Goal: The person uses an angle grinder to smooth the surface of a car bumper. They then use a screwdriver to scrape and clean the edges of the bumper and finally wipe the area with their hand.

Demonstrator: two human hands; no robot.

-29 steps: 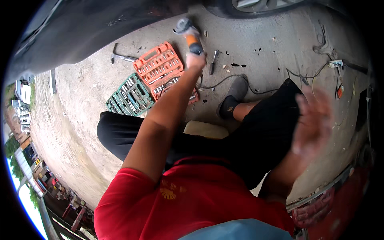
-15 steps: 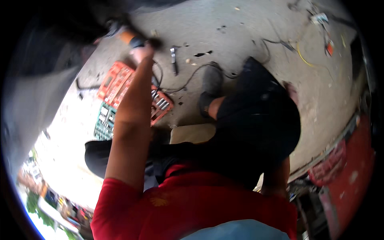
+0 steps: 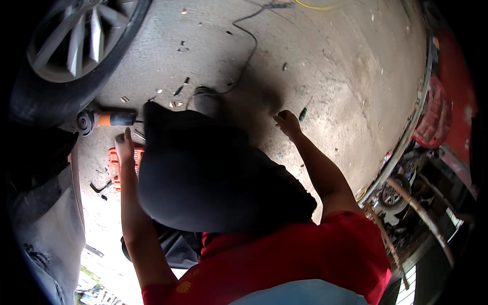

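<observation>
An angle grinder [image 3: 109, 119] with an orange and black body lies on the floor beside the car tyre, its disc end to the left. Just below its rear end is my left hand [image 3: 124, 146], apart from it, one finger stretched out and nothing visible in it; the other fingers show poorly. My right hand [image 3: 288, 125] hangs over the floor at right of centre, fingers curled in, with nothing visible in them. Close to its right lies a dark-handled screwdriver [image 3: 303, 113]. The orange socket-set case [image 3: 114, 168] is partly covered by my left forearm and leg.
A car wheel [image 3: 96, 38] stands at the upper left above a grey body panel [image 3: 53, 208]. A hammer-like tool [image 3: 101, 190] lies near the case. A black cable [image 3: 251, 38] crosses the floor. Red car parts [image 3: 437, 117] and clutter line the right side.
My left hand has let go of the angle grinder, which now lies on the floor. My right hand has come into view on the right. The view has shifted, showing the wheel.
</observation>
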